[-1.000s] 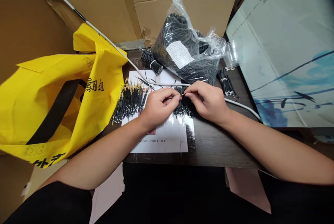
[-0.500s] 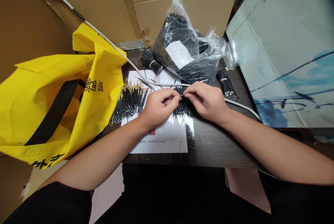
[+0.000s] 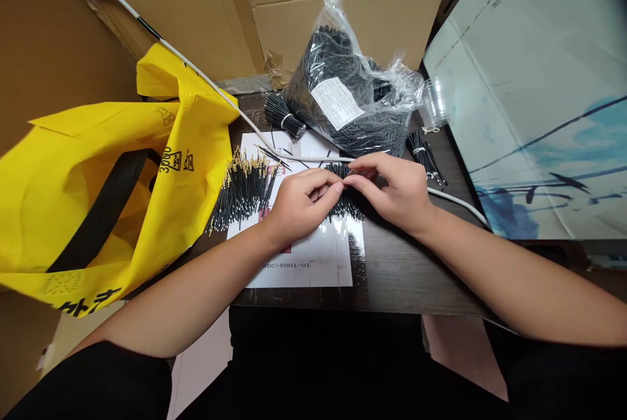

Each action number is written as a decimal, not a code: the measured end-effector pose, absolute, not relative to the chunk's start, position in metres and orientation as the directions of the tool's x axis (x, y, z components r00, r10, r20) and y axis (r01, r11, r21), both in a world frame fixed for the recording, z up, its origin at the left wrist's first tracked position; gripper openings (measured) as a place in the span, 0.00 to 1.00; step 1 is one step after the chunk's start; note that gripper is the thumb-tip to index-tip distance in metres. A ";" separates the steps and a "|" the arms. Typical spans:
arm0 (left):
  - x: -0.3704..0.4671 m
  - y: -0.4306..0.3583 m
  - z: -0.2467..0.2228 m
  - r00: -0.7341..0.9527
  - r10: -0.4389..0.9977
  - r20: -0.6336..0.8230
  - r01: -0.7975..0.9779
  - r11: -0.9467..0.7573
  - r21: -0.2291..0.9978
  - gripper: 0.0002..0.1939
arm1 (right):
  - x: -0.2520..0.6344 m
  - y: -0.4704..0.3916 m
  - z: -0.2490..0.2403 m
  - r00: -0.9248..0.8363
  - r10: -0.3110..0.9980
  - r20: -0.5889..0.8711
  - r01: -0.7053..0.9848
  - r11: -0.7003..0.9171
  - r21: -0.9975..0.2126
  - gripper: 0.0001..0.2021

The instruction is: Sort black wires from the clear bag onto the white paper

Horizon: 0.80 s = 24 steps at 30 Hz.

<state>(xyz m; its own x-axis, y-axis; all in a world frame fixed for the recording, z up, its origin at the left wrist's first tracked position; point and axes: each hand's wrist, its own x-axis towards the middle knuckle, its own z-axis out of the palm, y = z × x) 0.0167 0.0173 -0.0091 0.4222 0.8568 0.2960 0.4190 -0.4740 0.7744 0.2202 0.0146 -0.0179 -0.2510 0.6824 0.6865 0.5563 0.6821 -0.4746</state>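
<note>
My left hand and my right hand meet fingertip to fingertip above a pile of short black wires. Both are closed in a pinch, and whatever lies between the fingertips is too small and hidden to name. Left of my left hand is another pile of black wires with gold tips. Under both piles lies a white printed sheet. A white cable runs behind my hands.
A yellow bag stands at the left. Behind my hands sits a clear bag full of black wires, between two tied bundles, one at its left and one at its right. Cardboard closes off the back.
The fingertips of my two hands have come together. The small gold-coloured piece that showed between them is now hidden.
</note>
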 end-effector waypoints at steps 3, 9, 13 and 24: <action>0.018 0.015 -0.008 0.413 0.858 0.306 0.428 -0.479 0.767 0.09 | 0.219 0.014 -0.016 -0.260 0.655 0.710 0.511 0.717 -0.474 0.02; 0.017 0.013 -0.005 0.376 0.869 0.322 0.424 -0.470 0.774 0.10 | 0.217 0.014 -0.014 -0.274 0.634 0.723 0.441 0.751 -0.492 0.08; 0.017 0.012 -0.006 0.365 0.889 0.275 0.377 -0.411 0.830 0.11 | 0.217 0.015 -0.015 -0.332 0.617 0.713 0.349 0.783 -0.515 0.14; 0.012 0.016 0.005 0.228 0.935 0.273 0.484 -0.352 0.801 0.14 | 0.221 0.013 -0.018 -0.295 0.666 0.685 0.420 0.735 -0.533 0.30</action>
